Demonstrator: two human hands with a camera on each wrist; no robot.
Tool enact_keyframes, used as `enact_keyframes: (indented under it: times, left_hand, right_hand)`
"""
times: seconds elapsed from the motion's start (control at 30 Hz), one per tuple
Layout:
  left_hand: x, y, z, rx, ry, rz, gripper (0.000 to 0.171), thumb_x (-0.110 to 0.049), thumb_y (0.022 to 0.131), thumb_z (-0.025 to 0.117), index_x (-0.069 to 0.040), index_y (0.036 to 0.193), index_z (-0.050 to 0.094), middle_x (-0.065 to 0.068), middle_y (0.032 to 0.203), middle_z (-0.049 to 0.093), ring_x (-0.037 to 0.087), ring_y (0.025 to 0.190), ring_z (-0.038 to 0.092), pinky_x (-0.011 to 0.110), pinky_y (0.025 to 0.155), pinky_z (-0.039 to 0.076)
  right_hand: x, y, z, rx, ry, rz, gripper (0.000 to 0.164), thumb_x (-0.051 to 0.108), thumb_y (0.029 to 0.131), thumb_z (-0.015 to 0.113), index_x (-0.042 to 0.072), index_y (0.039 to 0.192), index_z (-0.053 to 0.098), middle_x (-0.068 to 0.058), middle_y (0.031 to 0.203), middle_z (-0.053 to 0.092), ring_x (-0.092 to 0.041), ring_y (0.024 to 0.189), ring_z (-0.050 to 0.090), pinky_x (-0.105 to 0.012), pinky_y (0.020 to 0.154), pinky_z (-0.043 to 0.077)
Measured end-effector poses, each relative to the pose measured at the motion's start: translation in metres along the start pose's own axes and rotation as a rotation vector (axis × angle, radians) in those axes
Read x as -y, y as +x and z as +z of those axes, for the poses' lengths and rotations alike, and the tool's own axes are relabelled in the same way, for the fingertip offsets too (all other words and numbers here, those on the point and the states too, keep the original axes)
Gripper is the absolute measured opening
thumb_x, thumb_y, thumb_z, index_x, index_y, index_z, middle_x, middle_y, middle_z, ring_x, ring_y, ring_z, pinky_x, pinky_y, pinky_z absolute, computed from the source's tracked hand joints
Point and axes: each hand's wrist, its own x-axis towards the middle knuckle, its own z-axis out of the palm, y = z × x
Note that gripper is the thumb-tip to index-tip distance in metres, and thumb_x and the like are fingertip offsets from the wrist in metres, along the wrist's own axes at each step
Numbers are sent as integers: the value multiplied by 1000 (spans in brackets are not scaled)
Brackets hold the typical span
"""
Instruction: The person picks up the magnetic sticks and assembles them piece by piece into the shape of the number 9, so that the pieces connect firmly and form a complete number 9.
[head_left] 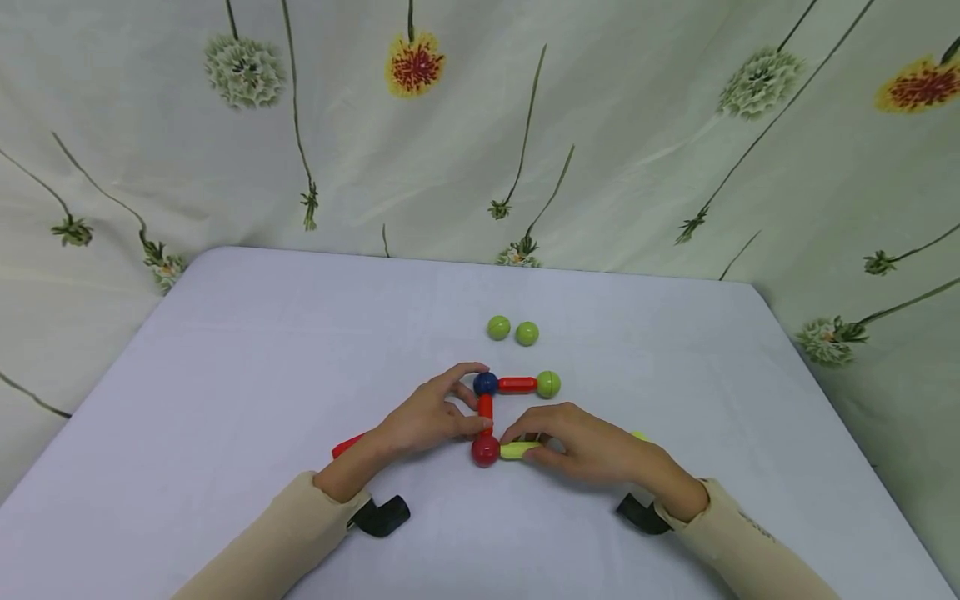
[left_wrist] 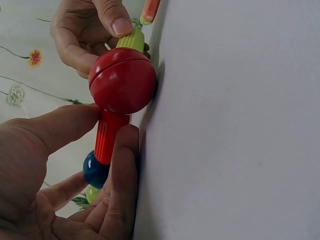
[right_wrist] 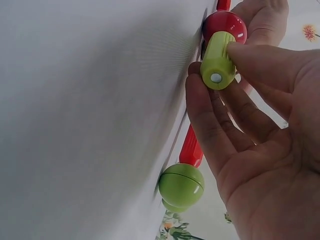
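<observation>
Overhead, from my remote post, the head view gives me both hands close together on a white-covered table [head_left: 262,350]. The left hand [head_left: 427,417] holds an upright-running red rod [head_left: 486,407] narrowly between thumb and fingers, its forefinger reaching the blue ball [head_left: 486,383] at the rod's far end; the red ball [head_left: 485,451] sits at the near end. The right hand [head_left: 585,443] pinches a yellow-green rod [head_left: 516,451], one end against the red ball. A second red rod [head_left: 517,385] joins the blue ball to a green ball [head_left: 548,384], and two loose green balls [head_left: 498,327] lie farther back.

On the left wrist camera I see the red rod's ridges between thumb and finger — the red ball, grooved around its middle, large beside them.

Through the right wrist camera, I watch thumb and fingers close on opposite sides of the yellow-green rod — its free end, bearing a pale disc [right_wrist: 216,78], faces me, with the red ball just behind.
</observation>
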Motion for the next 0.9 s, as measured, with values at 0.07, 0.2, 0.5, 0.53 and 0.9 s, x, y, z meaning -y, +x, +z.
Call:
enact_keyframes:
  times: [0.07, 0.2, 0.5, 0.53, 0.9]
  left_hand:
    - [0, 0, 0, 6, -1, -1, 73, -22, 88, 78, -22, 150, 39, 10, 115, 59, 17, 75, 68, 28, 74, 53]
    - [0, -1, -3, 46, 14, -3, 79, -24, 85, 80, -23, 151, 36, 10, 118, 58, 16, 78, 70, 30, 76, 51]
    - [-1, -5, -1, 104, 127, 77, 107, -27, 72, 91, -19, 156, 25, 13, 143, 36, 13, 75, 69, 28, 76, 53]
    - [-1, -6, 0, 98, 146, 96, 106, -28, 72, 91, -20, 155, 27, 13, 146, 32, 13, 74, 68, 27, 74, 54]
    - [0, -9, 8, 87, 269, 192, 47, -32, 75, 88, -21, 114, 64, 13, 159, 23, 9, 72, 63, 26, 69, 52]
  right_hand:
    - [0, 0, 0, -1, -2, 2, 30, 10, 97, 65, 19, 126, 67, 12, 119, 67, -3, 105, 60, -27, 93, 52]
    - [0, 0, 0, -1, 0, 13, 31, 10, 96, 66, 19, 125, 67, 12, 117, 67, -2, 103, 61, -27, 92, 53]
    - [0, -1, -1, -10, 10, 43, 35, 7, 92, 70, 21, 124, 67, 14, 114, 67, -2, 101, 62, -27, 92, 53]
    - [0, -1, -1, -12, 7, 42, 35, 7, 92, 70, 22, 124, 67, 14, 114, 67, -2, 101, 61, -27, 92, 53]
    - [1, -1, -2, -21, 16, 35, 34, 6, 92, 71, 20, 123, 67, 12, 116, 67, -2, 101, 63, -25, 90, 54]
